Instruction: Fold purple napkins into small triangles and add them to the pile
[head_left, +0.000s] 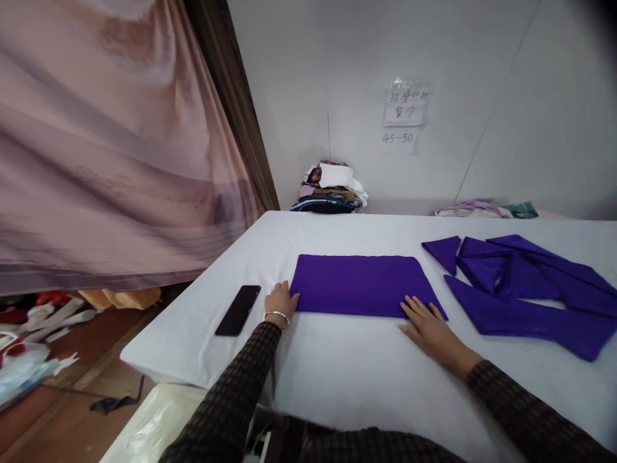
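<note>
Your purple cloth (361,284) lies on the table (366,376) folded to a flat rectangle, your left hand (281,301) curled at its near-left corner (grip unclear), your right hand (427,325) with fingers (417,308) open flat on its near-right corner, and other folded purple pieces (525,289) just to the right.

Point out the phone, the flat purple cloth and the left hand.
phone (238,310): head view, middle of its dark screen.
flat purple cloth (361,283): head view, centre of its top face.
left hand (281,302): head view, back of the hand.

Purple cloth (361,284) matt, smooth; phone (238,310) glossy black; table cover (347,373) white fabric.
</note>
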`<state>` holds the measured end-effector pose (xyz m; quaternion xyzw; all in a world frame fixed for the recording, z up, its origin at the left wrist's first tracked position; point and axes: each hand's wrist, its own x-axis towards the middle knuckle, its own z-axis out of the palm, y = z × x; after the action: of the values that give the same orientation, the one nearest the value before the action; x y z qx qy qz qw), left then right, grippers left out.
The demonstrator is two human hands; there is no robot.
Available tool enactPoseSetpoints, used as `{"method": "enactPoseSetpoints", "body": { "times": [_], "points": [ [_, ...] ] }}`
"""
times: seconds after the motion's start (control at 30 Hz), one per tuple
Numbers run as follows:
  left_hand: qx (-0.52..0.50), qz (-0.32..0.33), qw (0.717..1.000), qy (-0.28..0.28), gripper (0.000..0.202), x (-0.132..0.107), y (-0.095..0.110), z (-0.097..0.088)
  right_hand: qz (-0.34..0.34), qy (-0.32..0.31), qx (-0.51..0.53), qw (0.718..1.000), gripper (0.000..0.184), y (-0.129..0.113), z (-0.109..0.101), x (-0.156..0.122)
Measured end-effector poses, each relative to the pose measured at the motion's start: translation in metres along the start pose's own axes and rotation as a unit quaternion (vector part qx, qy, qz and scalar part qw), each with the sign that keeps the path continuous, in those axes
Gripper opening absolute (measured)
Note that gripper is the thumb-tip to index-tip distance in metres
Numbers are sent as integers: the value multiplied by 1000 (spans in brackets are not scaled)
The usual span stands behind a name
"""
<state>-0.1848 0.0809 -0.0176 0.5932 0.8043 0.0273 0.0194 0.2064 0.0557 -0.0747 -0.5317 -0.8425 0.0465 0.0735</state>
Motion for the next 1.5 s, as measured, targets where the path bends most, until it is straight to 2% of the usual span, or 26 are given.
{"method": "enactPoseSetpoints", "body": {
  "times": [0.2,0.3,0.6,0.83,0.97,1.13,1.3,1.4,1.5],
  "points": [
    [32,49,997,53,36,-4,6,2,-42,-14,33,998,65,-26,-3,6],
    [33,64,997,32,34,-4,10,3,-48,-17,54,997,62,-35,-2,8],
    [-40,-19,996,-78,35,18,3,2,-54,-28,56,997,60,-41,-9,8],
    [-24,-1,999,-28,36,14,2,1,-74,-20,72,994,61,-49,-14,13],
    [-28,-9,999,-35,39,12,2,1,-109,-34,93,989,61,-64,-10,23],
    [-143,-75,984,-77,32,19,-6,4,-108,-77,106,985,59,-71,-1,27],
    [-243,-79,963,-84,20,26,-14,6,-102,-70,126,984,58,-75,-6,26],
    [-311,-81,945,-68,24,28,-15,5,-112,-53,185,975,61,-89,-15,33],
    [-377,-76,923,-35,20,30,-8,2,-115,-24,296,948,63,-110,-21,48]
  ]
}}
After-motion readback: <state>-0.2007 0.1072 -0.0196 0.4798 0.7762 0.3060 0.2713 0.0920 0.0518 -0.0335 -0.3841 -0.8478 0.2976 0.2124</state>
